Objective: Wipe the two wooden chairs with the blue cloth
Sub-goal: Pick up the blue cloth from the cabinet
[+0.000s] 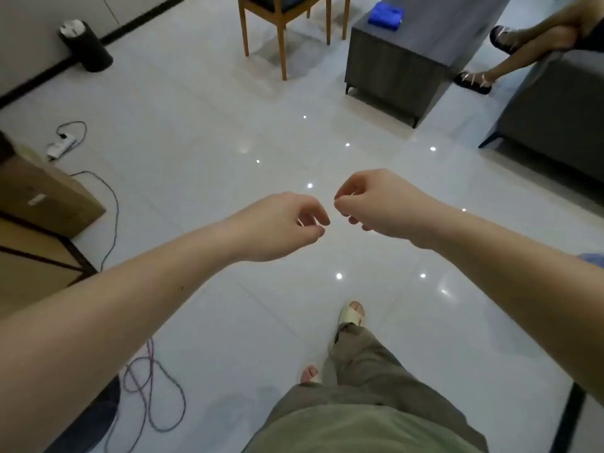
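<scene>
Both hands hang out in front over the floor [202, 132], well short of the blue cloth [385, 15]. The left hand [281, 227] and right hand [376, 204] each have the fingers loosely curled toward the thumb, close together at the tips, and neither holds anything. The 2 hands sit just beside each other without touching. The cloth lies bunched on the top of a low grey table [392, 70], near its left corner, far ahead and to the right of the fingers. Left of the table stands 1 wooden chair [282, 47] with a dark seat, all visible legs on the tiles. Beside it, 2 more wooden legs [345, 18] show between that chair and the table; they probably belong to the 2nd chair, but the frame cuts off the rest. At the upper left a black cylindrical bin [86, 47] stands by the wall with something white in its open top. A cardboard box [42, 197] sits closed at the left edge, with a power strip [62, 147] behind it and a looped cable [153, 387] trailing across the tiles lower left. On the right a grey sofa [555, 125] carries a seated person's crossed legs [529, 50]. A wide stretch of bare tile lies between the hands and the chair.
</scene>
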